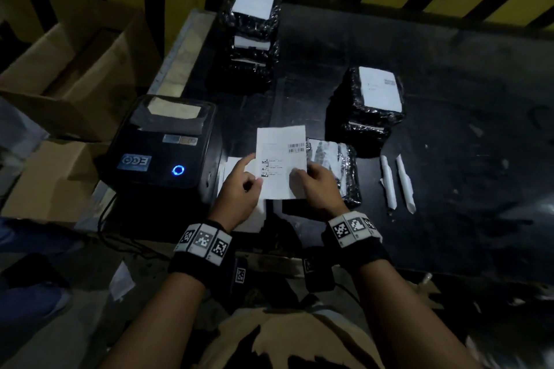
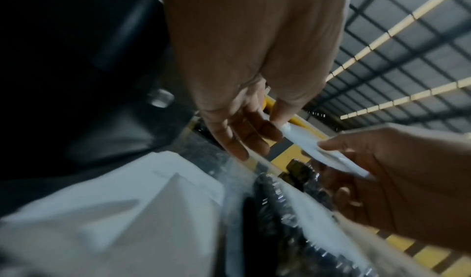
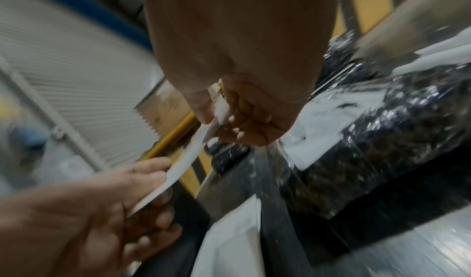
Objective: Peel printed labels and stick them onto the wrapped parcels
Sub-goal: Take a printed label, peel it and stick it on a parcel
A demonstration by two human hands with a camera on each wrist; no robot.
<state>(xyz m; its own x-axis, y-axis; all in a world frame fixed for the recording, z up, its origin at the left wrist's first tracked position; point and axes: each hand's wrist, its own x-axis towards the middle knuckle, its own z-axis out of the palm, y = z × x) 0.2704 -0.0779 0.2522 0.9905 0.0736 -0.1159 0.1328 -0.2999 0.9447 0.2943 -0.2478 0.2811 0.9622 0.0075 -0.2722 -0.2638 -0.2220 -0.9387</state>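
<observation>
A white printed label (image 1: 281,159) with a barcode is held flat above the table edge between both hands. My left hand (image 1: 239,186) pinches its left edge, index finger stretched along the paper; the left wrist view shows thumb and fingers on the label (image 2: 305,144). My right hand (image 1: 317,186) pinches the right edge, fingers curled under the label (image 3: 214,120). Just beyond it lies a black-wrapped parcel (image 1: 344,171) bearing a crumpled white sheet. A labelled parcel stack (image 1: 371,102) stands behind it, and another stack (image 1: 251,36) stands at the back.
A black label printer (image 1: 165,144) with a lit blue button sits at the left table corner. White backing sheets (image 1: 230,168) lie beneath my left hand. Two rolled paper strips (image 1: 395,183) lie to the right. Cardboard boxes (image 1: 69,75) stand off the table's left side.
</observation>
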